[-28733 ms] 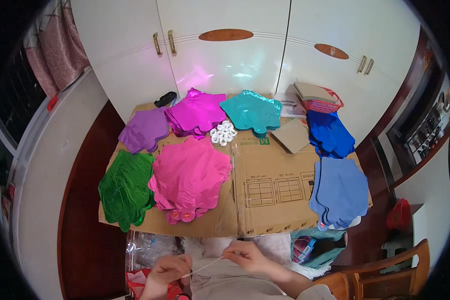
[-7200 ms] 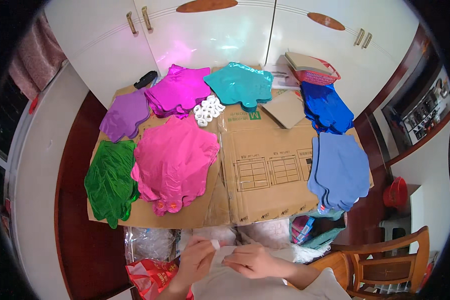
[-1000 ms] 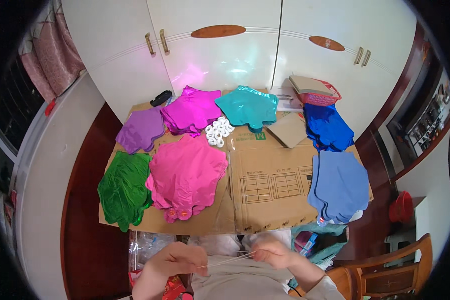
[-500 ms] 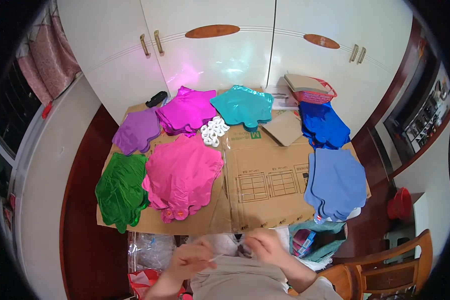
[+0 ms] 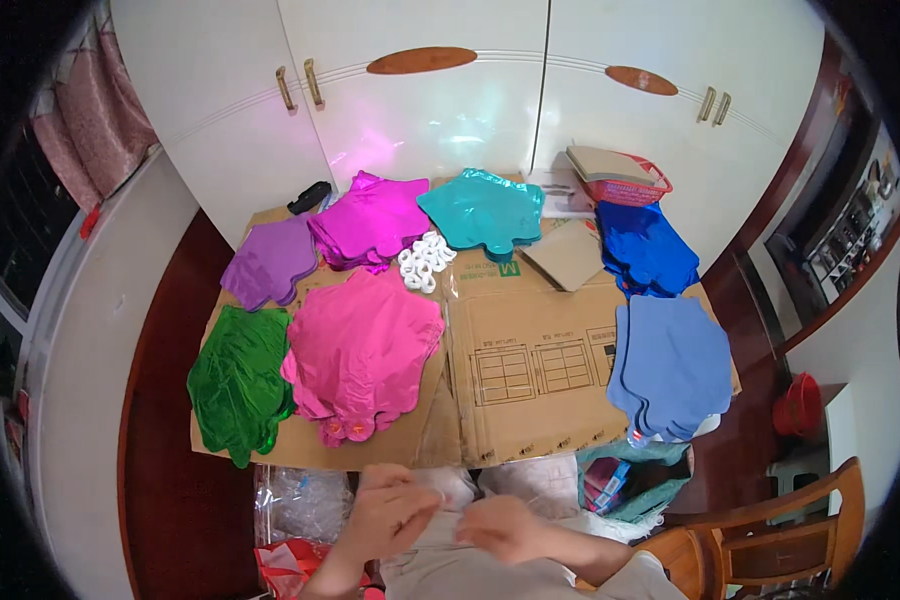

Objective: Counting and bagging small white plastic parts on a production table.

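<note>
My left hand (image 5: 392,512) and my right hand (image 5: 503,527) are held side by side in front of my body, off the near edge of the cardboard sheet (image 5: 525,425). The left fingers are pressed together, with a small pale bit near their tips that I cannot make out. Bent and pinched, the right fingers hide whatever lies between them. Closest to my hands on the cardboard is a stack of flat pink foil balloons (image 5: 365,345). Small white coiled bundles (image 5: 426,260) lie beyond it.
Around the cardboard lie stacks of flat foil balloons: green (image 5: 240,380), purple (image 5: 270,262), magenta (image 5: 370,220), teal (image 5: 483,212), dark blue (image 5: 645,250) and pale blue (image 5: 675,365). A red basket (image 5: 650,187) stands far right. A wooden chair (image 5: 770,535) is near right.
My left hand has risen slightly, and my right hand has turned and dropped lower. A thin white strand seen by my left fingers earlier no longer shows clearly.
</note>
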A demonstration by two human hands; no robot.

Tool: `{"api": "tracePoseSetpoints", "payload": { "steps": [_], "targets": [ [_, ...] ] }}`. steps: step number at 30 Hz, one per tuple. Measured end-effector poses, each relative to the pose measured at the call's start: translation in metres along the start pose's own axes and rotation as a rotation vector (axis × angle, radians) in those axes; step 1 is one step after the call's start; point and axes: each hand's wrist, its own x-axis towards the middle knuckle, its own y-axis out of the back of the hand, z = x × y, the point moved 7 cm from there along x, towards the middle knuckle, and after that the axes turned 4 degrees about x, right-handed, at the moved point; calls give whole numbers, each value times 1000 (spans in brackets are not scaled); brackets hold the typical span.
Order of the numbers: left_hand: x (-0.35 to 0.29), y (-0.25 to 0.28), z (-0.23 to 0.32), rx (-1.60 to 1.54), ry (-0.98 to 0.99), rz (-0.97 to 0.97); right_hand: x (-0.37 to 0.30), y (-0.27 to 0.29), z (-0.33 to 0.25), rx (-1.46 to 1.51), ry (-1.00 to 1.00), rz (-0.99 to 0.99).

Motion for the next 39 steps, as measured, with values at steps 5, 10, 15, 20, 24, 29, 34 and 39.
{"api": "tracePoseSetpoints", "payload": {
  "steps": [5,10,15,20,24,29,34,39],
  "targets": [
    [-3,-3,-2,-572,182,66,12,-7,18,-15,-63,87],
    [-5,-4,-9,-99,112,-146,14,13,-6,-134,156,159],
    [-3,7,-14,-241,187,150,15,-14,8,-103,131,88],
    [-14,-6,-11,-384,47,-130,20,16,-2,-181,114,188],
    [-4,10,-5,-9,74,69,13,-14,2,-34,120,87],
    [-9,-1,-6,-296,114,-40,16,4,18,-167,53,138],
    [-4,2,-9,236,64,-61,13,-1,2,-107,108,107],
    [-14,0,-21,-861,356,193,20,-16,11,-118,85,111]
  ]
}}
